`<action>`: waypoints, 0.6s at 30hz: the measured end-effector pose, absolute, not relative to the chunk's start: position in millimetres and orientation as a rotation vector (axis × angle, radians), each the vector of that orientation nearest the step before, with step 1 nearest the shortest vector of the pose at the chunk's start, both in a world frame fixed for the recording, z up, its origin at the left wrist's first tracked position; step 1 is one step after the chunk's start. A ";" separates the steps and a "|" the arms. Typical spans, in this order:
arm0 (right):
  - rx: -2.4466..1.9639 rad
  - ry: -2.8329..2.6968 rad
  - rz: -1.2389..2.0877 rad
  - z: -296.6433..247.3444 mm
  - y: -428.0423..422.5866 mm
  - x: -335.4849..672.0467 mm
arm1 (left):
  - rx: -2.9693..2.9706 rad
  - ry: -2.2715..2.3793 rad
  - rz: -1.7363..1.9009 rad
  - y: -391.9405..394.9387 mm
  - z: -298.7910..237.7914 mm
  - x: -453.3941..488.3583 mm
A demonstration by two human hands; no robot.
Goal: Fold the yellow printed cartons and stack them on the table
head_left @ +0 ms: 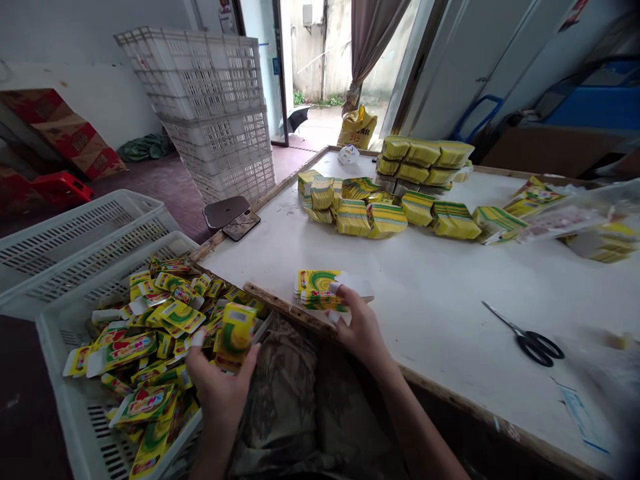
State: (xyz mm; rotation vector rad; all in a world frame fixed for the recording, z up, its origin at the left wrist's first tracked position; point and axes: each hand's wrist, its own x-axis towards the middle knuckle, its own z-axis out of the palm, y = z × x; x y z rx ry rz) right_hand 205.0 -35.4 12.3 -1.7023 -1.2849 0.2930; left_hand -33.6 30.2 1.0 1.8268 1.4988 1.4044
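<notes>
At lap level, over the white crate of loose cartons, our L hand grips one folded yellow carton, fingers closed round it. Our R hand pinches a small flat stack at the near edge of the table. Scissors lie further right; we see banded bundles and phones beyond.

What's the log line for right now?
left hand: holds yellow carton by crate | right hand: pinches carton stack at table edge | scissors: on table
</notes>
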 end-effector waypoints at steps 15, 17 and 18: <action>-1.858 -1.258 0.234 17.5 -17.1 243.5 | 1.397 1.087 1.097 5.0 -23.5 -11.3; -1.732 -1.185 0.347 27.8 -26.0 221.8 | 1.353 0.968 1.098 0.2 -19.9 -5.4; -1.660 -1.170 0.432 31.6 -31.4 207.2 | 1.324 0.898 1.119 -2.4 -16.4 -1.1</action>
